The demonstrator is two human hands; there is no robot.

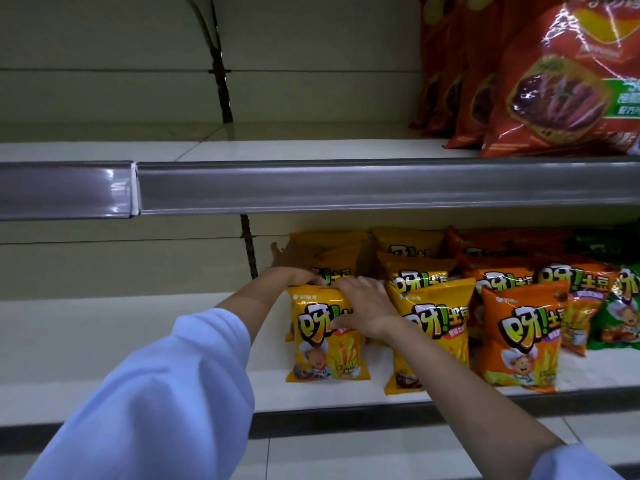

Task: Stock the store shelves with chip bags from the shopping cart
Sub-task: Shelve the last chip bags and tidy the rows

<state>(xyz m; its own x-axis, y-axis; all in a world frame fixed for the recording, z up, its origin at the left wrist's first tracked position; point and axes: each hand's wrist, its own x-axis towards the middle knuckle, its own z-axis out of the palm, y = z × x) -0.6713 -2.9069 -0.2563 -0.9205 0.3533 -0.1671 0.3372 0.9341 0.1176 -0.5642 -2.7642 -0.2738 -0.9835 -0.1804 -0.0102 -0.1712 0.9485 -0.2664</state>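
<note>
Both hands meet at the top of one yellow chip bag (325,336) standing at the front of the lower shelf (138,341). The left hand (304,277) curls over the bag's top left corner, and the right hand (362,304) lies across its upper right face, fingers bent over the top seam, so the two are close together and clamped on the same bag.

The bag looks puffed with air, so I judge it light and soft, with brittle contents that a hard squeeze would crush. Its glossy film catches the light and is likely slippery. The flat crimped seam along the top is probably the safest place to grip, since the pillowy middle would give way.

More yellow bags stand in a row behind it. Just to the right stands a second yellow row (431,327), then orange bags (519,337) and green bags (620,313). Large red bags (568,84) stand on the upper shelf (277,147). The cart is not in view.
</note>
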